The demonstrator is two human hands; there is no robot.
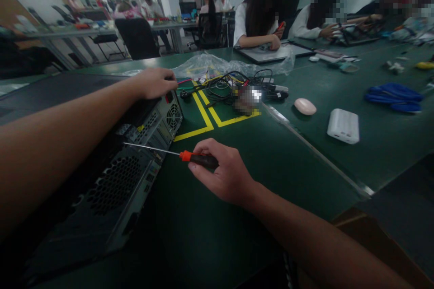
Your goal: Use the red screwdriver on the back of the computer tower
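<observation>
A black desktop computer case (135, 189) lies on its side at the left, its rear panel with fan grille, vents and ports facing me. My left hand (156, 82) reaches across it and holds the far corner, fingers bent over the edge and partly hidden. In my right hand (225, 169) is a screwdriver (185, 156) with an orange and black handle, gripped between thumb and fingers. Its long thin shaft points left, and the tip appears at the upper edge of the rear panel. Whether the tip sits in a screw is too dark to tell.
Beyond the case lie tangled cables (220, 83) and clear plastic wrap (230, 63). Yellow tape (193, 134) marks the green table (271, 167). To the right are a pinkish oval object (305, 106), a white box-shaped device (343, 125) and a blue bundle (393, 96). Other people work opposite.
</observation>
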